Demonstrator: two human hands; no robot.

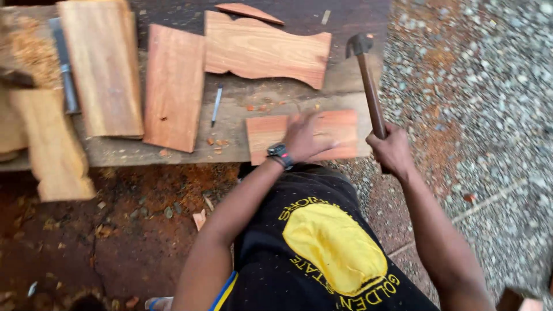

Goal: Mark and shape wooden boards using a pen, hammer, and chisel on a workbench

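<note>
A small reddish board (340, 133) on the workbench (173, 154) is pressed flat by the left hand (304, 138), fingers spread. A claw hammer (368, 80) is gripped upright in the right hand (391, 151).

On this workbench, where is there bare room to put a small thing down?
Bare bench shows between the pen and the small board under the left hand, below the curved board. The left side is crowded with planks. The right hand holds the hammer.
</note>
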